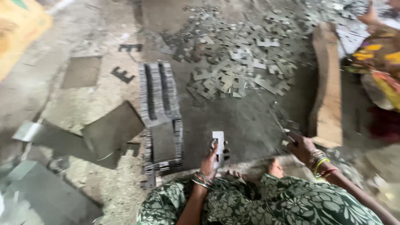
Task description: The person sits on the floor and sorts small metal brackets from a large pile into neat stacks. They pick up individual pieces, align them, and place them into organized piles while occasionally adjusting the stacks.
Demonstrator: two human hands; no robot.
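My left hand (211, 160) grips a small stack of flat metal stampings (218, 139), held upright above the floor. My right hand (301, 146) is closed on the near end of a thin metal rod (277, 121) that slants up and left toward a loose pile of notched metal pieces (233, 54). A long, neat row of stacked stampings (160, 104) lies on the floor just left of my left hand. My bare feet (275, 168) and green floral clothing (266, 204) fill the bottom.
A wooden block (327, 83) stands to the right of the pile. Another person in yellow patterned clothing (377, 58) sits at the far right. Flat metal sheets (112, 129) lie on the floor at left, with a yellow sack (18, 29) at top left.
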